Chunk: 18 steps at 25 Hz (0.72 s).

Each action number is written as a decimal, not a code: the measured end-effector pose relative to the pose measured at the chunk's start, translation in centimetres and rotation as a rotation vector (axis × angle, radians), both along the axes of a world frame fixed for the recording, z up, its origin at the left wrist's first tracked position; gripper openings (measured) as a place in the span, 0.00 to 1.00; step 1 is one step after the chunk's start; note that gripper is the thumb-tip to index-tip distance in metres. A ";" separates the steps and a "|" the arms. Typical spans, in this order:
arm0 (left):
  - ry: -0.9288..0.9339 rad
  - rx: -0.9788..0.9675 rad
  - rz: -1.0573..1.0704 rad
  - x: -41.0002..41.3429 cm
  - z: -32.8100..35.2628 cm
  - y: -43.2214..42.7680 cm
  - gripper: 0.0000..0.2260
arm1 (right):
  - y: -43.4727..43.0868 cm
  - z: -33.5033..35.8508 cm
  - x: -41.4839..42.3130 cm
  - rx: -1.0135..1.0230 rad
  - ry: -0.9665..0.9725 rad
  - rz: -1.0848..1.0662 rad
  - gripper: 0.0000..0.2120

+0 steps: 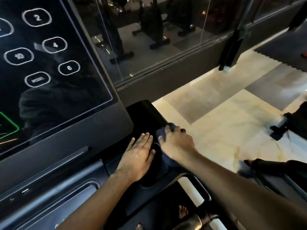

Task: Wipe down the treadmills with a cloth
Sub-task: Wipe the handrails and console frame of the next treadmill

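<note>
One treadmill: dark grey body seen from close above; its glossy console fills the left, with outlined keys marked 2, 4, 6, 10 and MODEL.
Side arm: black and smooth, set at the console's lower right corner.
Room: pale marbled floor to the right; a glass wall behind, dim exercise machines showing in it.
Cloth: dark blue, bunched on the side arm under the right hand, folds showing past the fingers and below the wrist.
Right hand: grasping the cloth, fingers curled over it.
Left hand: released and flat, fingers straight, resting on the side arm just left of the cloth.
</note>
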State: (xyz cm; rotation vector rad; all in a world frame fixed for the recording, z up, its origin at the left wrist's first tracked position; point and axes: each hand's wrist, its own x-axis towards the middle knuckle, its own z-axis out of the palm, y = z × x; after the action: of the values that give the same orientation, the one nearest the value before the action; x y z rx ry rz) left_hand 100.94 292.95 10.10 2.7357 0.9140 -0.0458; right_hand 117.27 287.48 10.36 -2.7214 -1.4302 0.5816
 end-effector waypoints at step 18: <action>0.094 0.028 -0.152 2.8 -0.7 -0.8 0.34 | -7.0 -1.4 -2.4 0.208 0.098 -0.229 0.29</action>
State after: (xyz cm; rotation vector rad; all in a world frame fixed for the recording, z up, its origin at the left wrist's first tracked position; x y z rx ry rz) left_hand 103.73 292.19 9.43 2.8453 0.7325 -0.1925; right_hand 114.85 280.52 8.94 -2.6029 -1.0716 0.5133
